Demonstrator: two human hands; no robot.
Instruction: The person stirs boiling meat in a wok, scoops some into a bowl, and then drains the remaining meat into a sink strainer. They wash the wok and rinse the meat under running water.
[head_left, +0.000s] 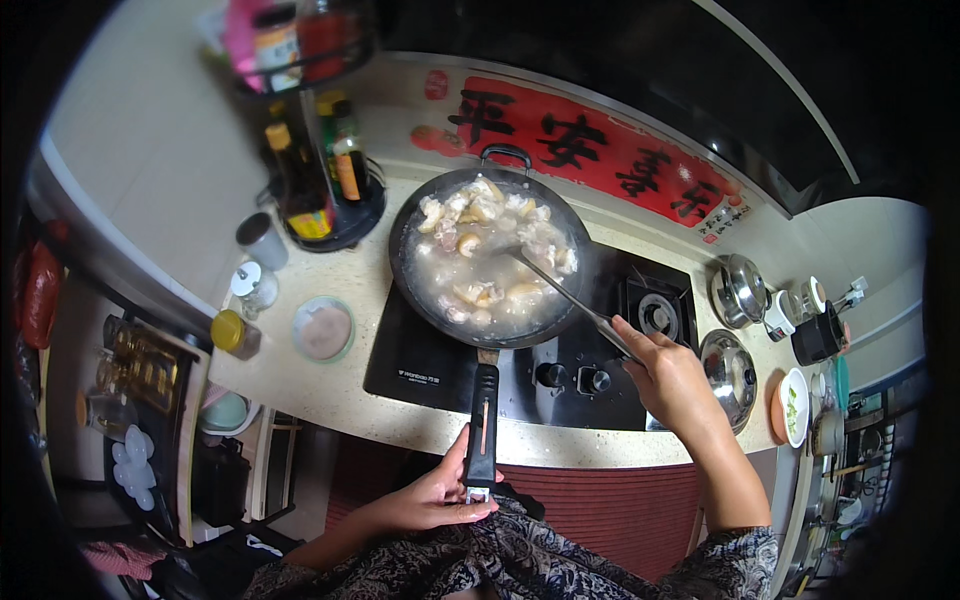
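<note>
A dark wok stands on the left side of a black glass gas hob. Pale chunks of meat, some with yellowish skin, lie in its cloudy liquid, and steam rises. My right hand grips the metal handle of a cooking spatula or ladle; the tool's head is sunk in the liquid, so its shape is hidden. At the wok's near side, my left hand is around the end of the long black handle, thumb along its left side and fingers partly hidden under it.
Left of the hob are a bowl of pale powder, a yellow-lidded jar, and a rotating rack with sauce bottles. To the right lie a domed steel lid, a steel pot, and a white bowl with chopped greens.
</note>
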